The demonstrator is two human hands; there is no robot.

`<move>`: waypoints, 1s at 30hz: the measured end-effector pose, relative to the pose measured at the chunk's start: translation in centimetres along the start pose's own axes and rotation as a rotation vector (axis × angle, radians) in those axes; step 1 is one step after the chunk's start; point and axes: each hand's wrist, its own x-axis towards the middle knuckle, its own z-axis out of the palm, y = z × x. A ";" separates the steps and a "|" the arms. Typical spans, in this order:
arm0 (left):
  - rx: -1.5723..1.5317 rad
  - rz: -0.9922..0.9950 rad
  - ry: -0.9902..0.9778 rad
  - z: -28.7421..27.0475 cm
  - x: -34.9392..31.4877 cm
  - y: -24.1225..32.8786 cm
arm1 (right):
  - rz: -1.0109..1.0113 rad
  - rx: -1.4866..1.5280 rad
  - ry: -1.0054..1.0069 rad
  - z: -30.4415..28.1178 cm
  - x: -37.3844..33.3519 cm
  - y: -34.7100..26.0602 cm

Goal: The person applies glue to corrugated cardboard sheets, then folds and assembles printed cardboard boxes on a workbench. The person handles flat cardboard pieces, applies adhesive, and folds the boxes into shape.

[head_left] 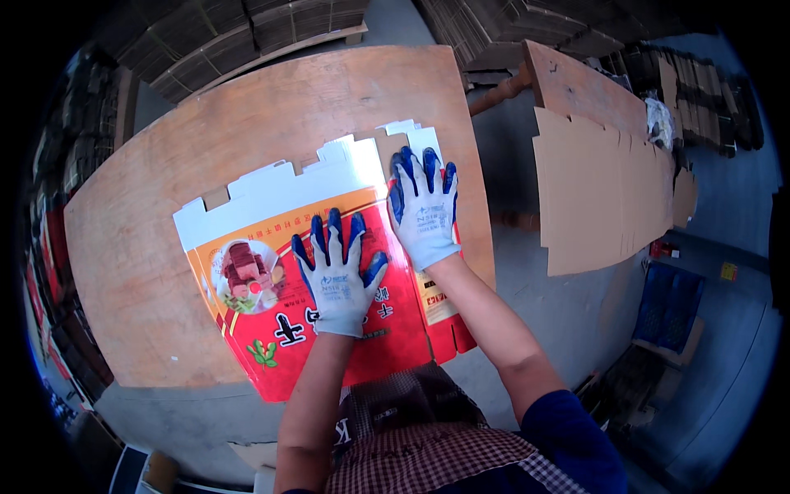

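Observation:
A flat printed cardboard box blank point(247, 329) lies on the wooden table point(148, 239), red and orange with white flaps along its far edge. Its near edge reaches past the table toward my apron. My left hand point(337, 276), in a white glove with blue fingertips, rests flat on the red panel with fingers spread. Farther right, my right hand point(424, 206), gloved the same way, presses flat near the fold and far flaps, fingers stretched out. Neither hand grips anything. Parts of the print are hidden beneath the gloves.
Plain brown cardboard point(592, 193) lies on another wooden surface point(584, 86) to the right. Tied cardboard stacks point(197, 45) stand beyond the table, and more stacks line the left side. A blue plastic crate point(668, 305) sits low at the right.

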 end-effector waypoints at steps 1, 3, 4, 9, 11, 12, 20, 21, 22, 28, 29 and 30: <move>0.006 0.000 0.001 0.1 0.1 0.0 | 0.019 -0.012 0.004 -0.2 -0.3 -0.1; 0.008 -0.001 -0.021 -0.1 0.1 0.1 | 0.054 -0.008 0.006 -0.7 -1.6 0.0; 0.011 0.005 -0.011 -0.1 0.2 0.2 | 0.064 0.009 0.008 -1.0 -3.1 -0.1; 0.004 0.003 -0.005 0.2 0.0 0.1 | 0.087 0.098 -0.091 -5.3 -13.0 -1.1; 0.013 0.005 0.030 0.4 -0.3 0.3 | 0.067 0.126 -0.145 -6.6 -17.7 -0.7; 0.012 0.008 0.037 0.2 -0.3 0.3 | 0.023 0.162 -0.150 -7.0 -20.2 0.1; 0.051 0.024 0.101 0.3 -0.3 0.4 | 0.503 -0.239 -0.146 -7.3 -14.6 18.8; 0.053 0.043 0.121 0.3 -0.3 0.5 | 0.596 -0.301 -0.237 -6.8 -13.2 20.4; 0.063 0.038 0.109 0.3 -0.3 0.7 | 0.694 -0.363 -0.328 -6.4 -12.3 22.1; -0.057 0.073 0.169 0.9 -0.8 0.1 | 0.678 -0.371 -0.509 -4.8 -13.0 26.4; -0.127 0.090 0.188 0.9 -1.0 -0.6 | 0.664 -0.364 -0.519 -5.6 -12.8 26.1; -0.225 0.126 0.214 1.0 -1.1 -1.1 | 0.651 -0.376 -0.488 -7.0 -12.9 26.1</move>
